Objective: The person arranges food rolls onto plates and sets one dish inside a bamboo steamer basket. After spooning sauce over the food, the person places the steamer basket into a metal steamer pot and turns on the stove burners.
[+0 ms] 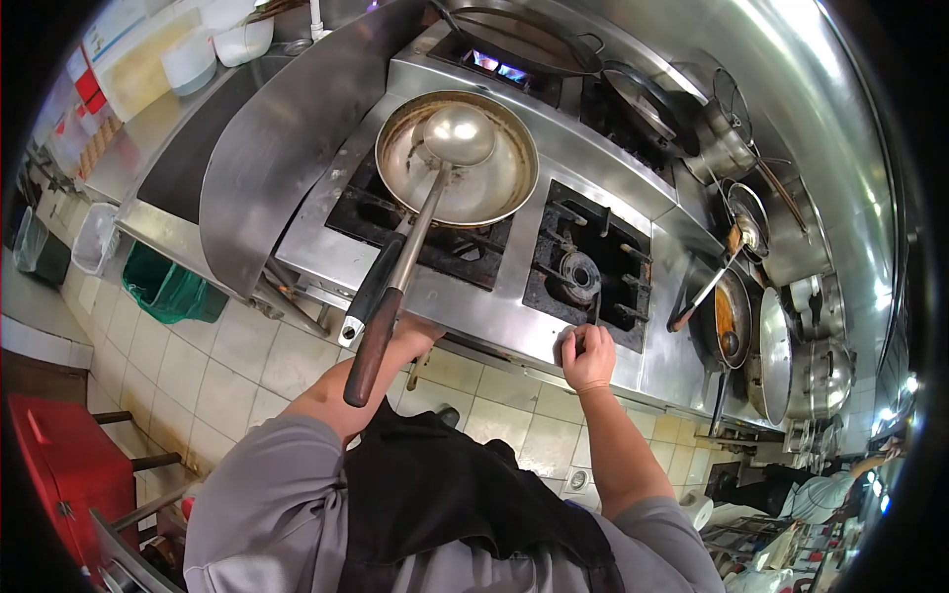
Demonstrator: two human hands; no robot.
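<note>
My right hand point(587, 357) is closed at the stove's front edge, just below the black burner grate point(633, 287). A thin dark piece sticks up by its fingers, but what they hold is hidden. My left hand point(420, 338) reaches under the front edge of the stove, and its fingers are out of sight. Above my left forearm, a frying pan point(504, 188) sits on the left burner, its black handle point(374, 287) pointing toward me. A ladle point(460, 135) rests in the pan, bowl turned down, with its wooden handle point(374, 346) jutting past the edge.
A metal splash guard point(287, 158) stands left of the stove. At the back, a large wok point(514, 42) sits above a lit flame. Pans with brown sauce point(726, 308) and metal pots point(796, 232) crowd the right. A green-lined bin point(163, 282) stands left; another person point(816, 494) is far right.
</note>
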